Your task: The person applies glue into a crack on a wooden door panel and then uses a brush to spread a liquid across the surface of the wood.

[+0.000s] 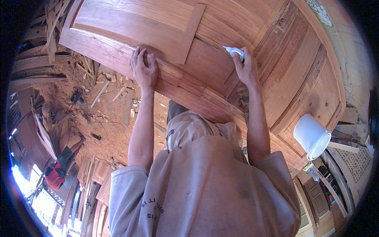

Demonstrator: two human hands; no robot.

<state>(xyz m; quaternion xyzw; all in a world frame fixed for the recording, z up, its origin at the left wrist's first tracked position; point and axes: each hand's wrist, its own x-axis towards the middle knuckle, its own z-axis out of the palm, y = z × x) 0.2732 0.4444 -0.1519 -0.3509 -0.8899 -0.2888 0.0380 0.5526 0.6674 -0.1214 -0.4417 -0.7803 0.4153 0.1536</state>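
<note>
The two hands are well apart, the left hand (145, 69) laid on the near edge of a wooden panel (158, 17) and the right hand (247, 68) raised further in, closed around a small white bottle (236, 51). The left forearm (141, 126) reaches nearly straight forward; the hand's back faces up, its fingers a little spread and bent, pointing away from the body over the panel's border, closer to the near left corner than to the near right one. The right forearm (258, 122) also runs forward, tilting slightly inward, with the wrist bent so that the fingers curl toward the left. Thumb and fingers grip the bottle's body, and its pointed nozzle sticks out leftward, roughly over the middle of the panel's length and set back from the near edge, beside a dark seam in the boards. Whether the nozzle tip touches the wood cannot be told. On the panel's near right corner a white bucket (310, 134) leans toward the camera in this bent view. Past the near edge, to the left, the reddish floor (102, 124) carries wood scraps (100, 94), and further off a person in red (54, 177) is bent low.
</note>
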